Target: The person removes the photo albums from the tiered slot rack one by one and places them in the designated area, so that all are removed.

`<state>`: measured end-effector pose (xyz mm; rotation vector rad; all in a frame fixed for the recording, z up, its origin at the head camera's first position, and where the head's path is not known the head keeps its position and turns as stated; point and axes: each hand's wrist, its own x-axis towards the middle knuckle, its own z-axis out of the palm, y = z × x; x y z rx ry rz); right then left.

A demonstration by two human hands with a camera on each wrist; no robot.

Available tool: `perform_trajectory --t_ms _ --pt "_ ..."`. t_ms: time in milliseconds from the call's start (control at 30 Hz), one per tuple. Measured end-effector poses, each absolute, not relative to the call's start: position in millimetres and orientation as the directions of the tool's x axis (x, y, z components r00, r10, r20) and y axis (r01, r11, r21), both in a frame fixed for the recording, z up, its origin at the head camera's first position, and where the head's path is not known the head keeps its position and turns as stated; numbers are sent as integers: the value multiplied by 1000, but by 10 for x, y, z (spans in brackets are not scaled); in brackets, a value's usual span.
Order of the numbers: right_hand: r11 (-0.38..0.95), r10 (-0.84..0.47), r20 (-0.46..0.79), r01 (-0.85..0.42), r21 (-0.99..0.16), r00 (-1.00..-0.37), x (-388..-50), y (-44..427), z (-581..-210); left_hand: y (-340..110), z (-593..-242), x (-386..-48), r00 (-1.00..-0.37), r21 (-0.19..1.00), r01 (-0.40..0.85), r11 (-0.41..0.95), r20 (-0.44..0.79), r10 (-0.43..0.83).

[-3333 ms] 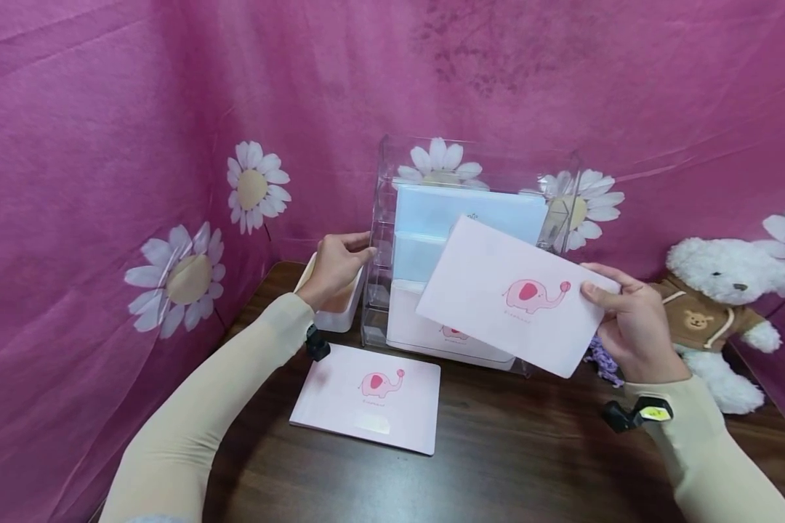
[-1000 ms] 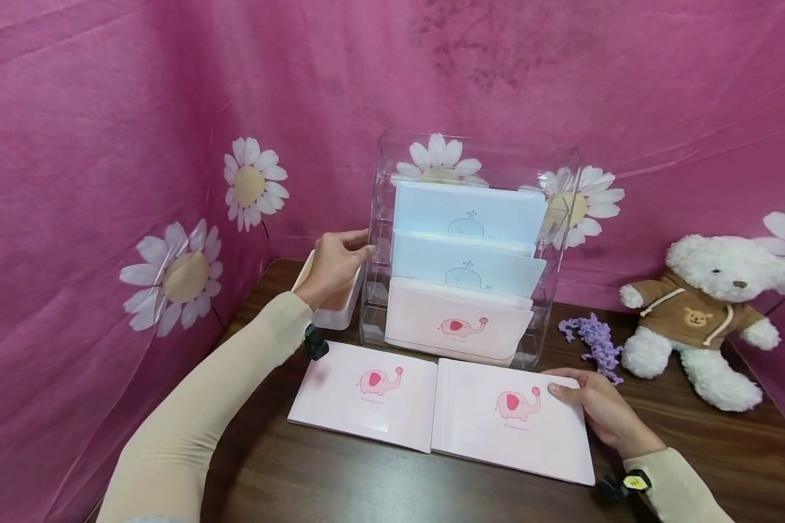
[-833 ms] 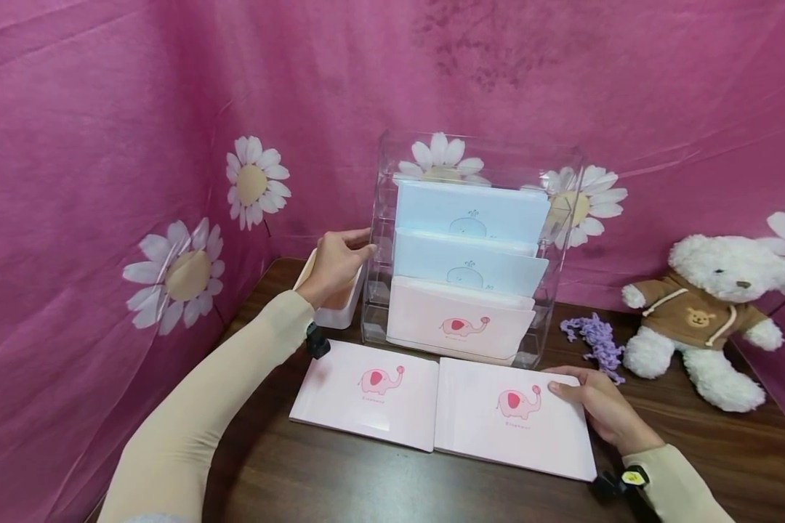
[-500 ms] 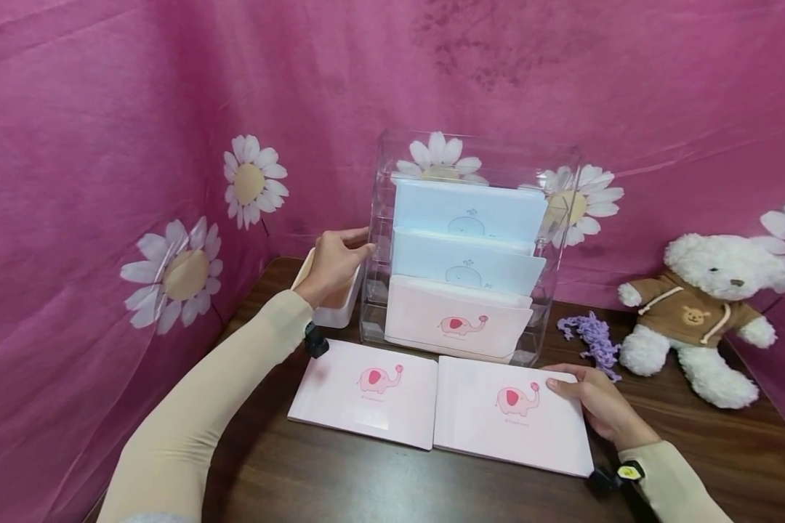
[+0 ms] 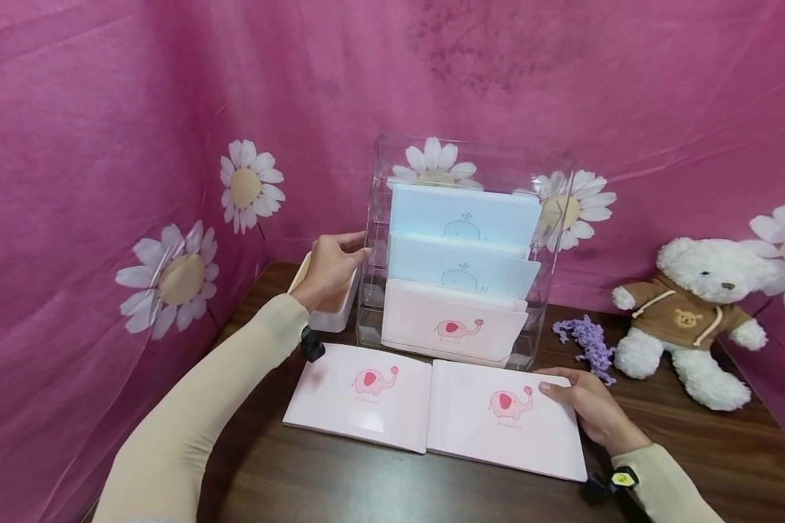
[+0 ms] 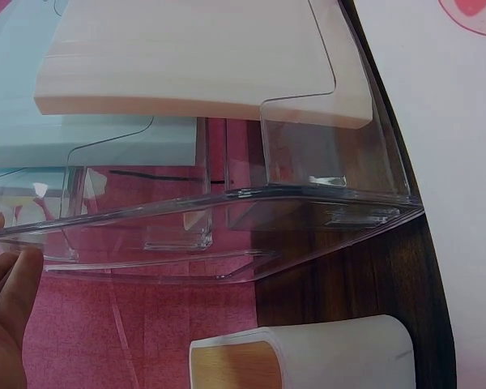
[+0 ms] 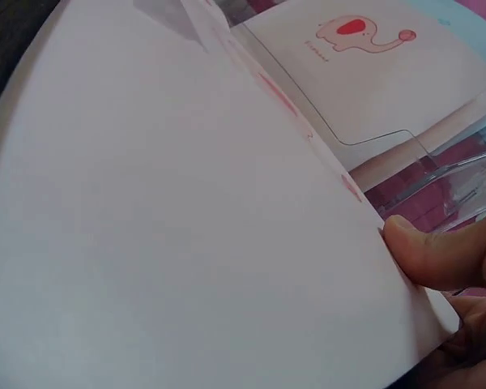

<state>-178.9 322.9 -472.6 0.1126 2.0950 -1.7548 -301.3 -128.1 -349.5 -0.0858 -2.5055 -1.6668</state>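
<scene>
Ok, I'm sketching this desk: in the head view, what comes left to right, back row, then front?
Back: box → rack → yarn → bear.
Front: left booklet → right booklet → right hand.

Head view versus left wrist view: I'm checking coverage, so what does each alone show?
Only head: a white plush bear in a brown hoodie, tangled purple yarn, the right hand.

Only left wrist: a thin dark line seen through the tiered clear plastic rack.

Both: that rack, the left hand, rectangular light-blue booklets, pale pink booklets and a white-and-tan box.
</scene>
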Motion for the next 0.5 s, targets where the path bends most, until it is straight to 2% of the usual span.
perform_trajectory --t_ms 167,300,500 --pt "247 -128 -346 308 -919 -929 -1778 3205 -4700 -1280 -3493 -3022 -989 908 128 398 148 -21" --pt "283 -89 -283 249 -926 -955 -1780 3204 -4674 -1285 -3494 -3014 -989 910 126 396 147 -23" --pt "295 -134 -182 136 -946 -974 -1796 3246 -4687 -1291 -3491 -2984 -989 908 125 400 144 -18"
